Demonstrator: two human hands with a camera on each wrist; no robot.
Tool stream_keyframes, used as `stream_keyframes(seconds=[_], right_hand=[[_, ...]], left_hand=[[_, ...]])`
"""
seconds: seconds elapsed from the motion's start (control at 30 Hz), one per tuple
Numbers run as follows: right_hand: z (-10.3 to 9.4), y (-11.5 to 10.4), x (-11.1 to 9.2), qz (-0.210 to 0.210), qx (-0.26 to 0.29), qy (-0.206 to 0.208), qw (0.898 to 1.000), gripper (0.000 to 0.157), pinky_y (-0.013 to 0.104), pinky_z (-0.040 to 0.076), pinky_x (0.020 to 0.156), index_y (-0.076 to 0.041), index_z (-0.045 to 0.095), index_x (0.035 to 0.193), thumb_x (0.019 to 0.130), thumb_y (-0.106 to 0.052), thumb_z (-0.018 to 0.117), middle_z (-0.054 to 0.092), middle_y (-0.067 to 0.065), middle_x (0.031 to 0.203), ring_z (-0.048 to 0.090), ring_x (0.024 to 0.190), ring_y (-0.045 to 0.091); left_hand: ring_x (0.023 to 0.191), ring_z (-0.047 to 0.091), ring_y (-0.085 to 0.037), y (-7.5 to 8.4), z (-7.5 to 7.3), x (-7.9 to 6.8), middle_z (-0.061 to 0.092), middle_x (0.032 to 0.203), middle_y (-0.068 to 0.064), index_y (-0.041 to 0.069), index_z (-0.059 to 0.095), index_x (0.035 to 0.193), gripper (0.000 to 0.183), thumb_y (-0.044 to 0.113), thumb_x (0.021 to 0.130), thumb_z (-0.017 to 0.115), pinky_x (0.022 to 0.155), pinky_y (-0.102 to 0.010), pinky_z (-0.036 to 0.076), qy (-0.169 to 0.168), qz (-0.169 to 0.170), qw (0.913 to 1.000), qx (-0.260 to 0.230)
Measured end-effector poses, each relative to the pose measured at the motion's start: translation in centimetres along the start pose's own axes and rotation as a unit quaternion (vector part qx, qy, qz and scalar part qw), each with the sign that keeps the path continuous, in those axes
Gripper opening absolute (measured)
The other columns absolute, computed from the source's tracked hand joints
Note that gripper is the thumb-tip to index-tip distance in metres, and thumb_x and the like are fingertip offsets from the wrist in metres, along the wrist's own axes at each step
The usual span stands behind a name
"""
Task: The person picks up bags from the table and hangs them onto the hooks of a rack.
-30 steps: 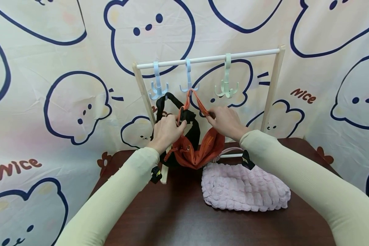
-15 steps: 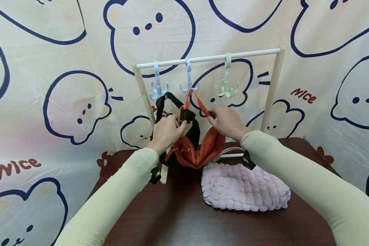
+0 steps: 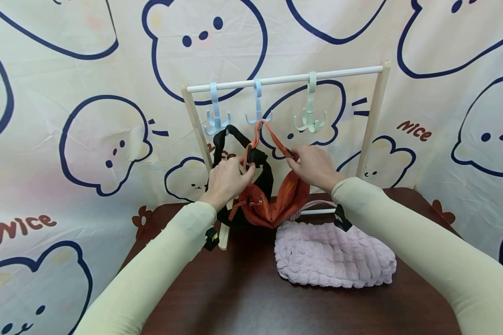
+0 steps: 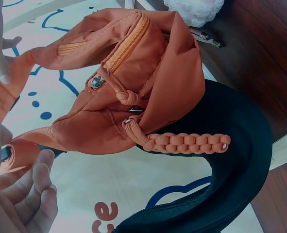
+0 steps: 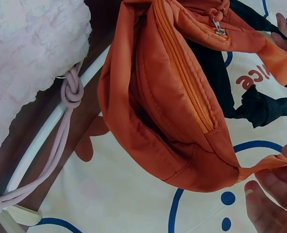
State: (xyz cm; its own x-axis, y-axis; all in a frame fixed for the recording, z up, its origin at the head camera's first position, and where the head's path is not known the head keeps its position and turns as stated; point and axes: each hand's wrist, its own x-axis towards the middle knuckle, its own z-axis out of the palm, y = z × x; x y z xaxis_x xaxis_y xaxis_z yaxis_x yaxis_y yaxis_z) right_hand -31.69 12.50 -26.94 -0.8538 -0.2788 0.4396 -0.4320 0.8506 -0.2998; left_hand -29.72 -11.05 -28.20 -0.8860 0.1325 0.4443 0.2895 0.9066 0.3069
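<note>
An orange waist bag with zipped pockets and a braided zip pull hangs between my hands. Its strap rises to a peak at the middle blue hook. My left hand pinches the strap's left side beside a dark buckle. On the other side, my right hand grips the strap between thumb and fingers. Behind the orange bag, a black bag hangs with its strap at the left blue hook, partly hidden by my left hand.
A wooden rack with a white rod stands on the dark brown table. A green hook hangs at its right. A fluffy pink bag with a knotted cord handle lies before the rack. Printed cloth covers the walls.
My right hand has shifted slightly to the right, drawing its side of the orange strap and bag along. My left hand stays almost where it was.
</note>
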Motion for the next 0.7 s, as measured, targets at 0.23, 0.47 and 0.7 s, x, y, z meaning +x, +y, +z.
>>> stream_keyframes(seconds=[0.23, 0.47, 0.7], right_hand=[[-0.08, 0.33, -0.11, 0.000, -0.003, -0.003, 1.000, 0.022, 0.029, 0.040, 0.050, -0.009, 0.074, 0.101, 0.099, -0.027, 0.061, 0.075, 0.008, 0.091, 0.059, 0.064, 0.020], [-0.13, 0.58, -0.12, 0.007, -0.007, -0.016, 1.000, 0.023, 0.029, 0.041, 0.050, -0.007, 0.073, 0.103, 0.100, -0.026, 0.060, 0.076, 0.010, 0.097, 0.060, 0.065, 0.020], [-0.25, 0.77, -0.06, 0.013, -0.002, -0.016, 1.000, 0.023, 0.028, 0.038, 0.047, -0.008, 0.074, 0.108, 0.100, -0.024, 0.060, 0.076, 0.009, 0.096, 0.056, 0.059, 0.019]], left_hand=[[0.050, 0.055, -0.017, 0.02, 0.16, -0.03, 0.057, 0.055, 0.000, 0.017, 0.071, 0.101, 0.034, 0.047, 0.100, 0.054, 0.047, -0.031, 0.041, -0.001, -0.003, 1.0000, -0.003], [0.051, 0.055, -0.017, -0.07, 0.20, -0.06, 0.057, 0.055, 0.001, 0.016, 0.071, 0.100, 0.034, 0.046, 0.100, 0.055, 0.047, -0.032, 0.042, -0.002, -0.002, 1.0000, -0.006], [0.051, 0.054, -0.017, -0.12, 0.18, -0.22, 0.056, 0.055, 0.000, 0.016, 0.072, 0.107, 0.033, 0.045, 0.099, 0.058, 0.045, -0.032, 0.040, -0.007, -0.005, 0.9999, -0.009]])
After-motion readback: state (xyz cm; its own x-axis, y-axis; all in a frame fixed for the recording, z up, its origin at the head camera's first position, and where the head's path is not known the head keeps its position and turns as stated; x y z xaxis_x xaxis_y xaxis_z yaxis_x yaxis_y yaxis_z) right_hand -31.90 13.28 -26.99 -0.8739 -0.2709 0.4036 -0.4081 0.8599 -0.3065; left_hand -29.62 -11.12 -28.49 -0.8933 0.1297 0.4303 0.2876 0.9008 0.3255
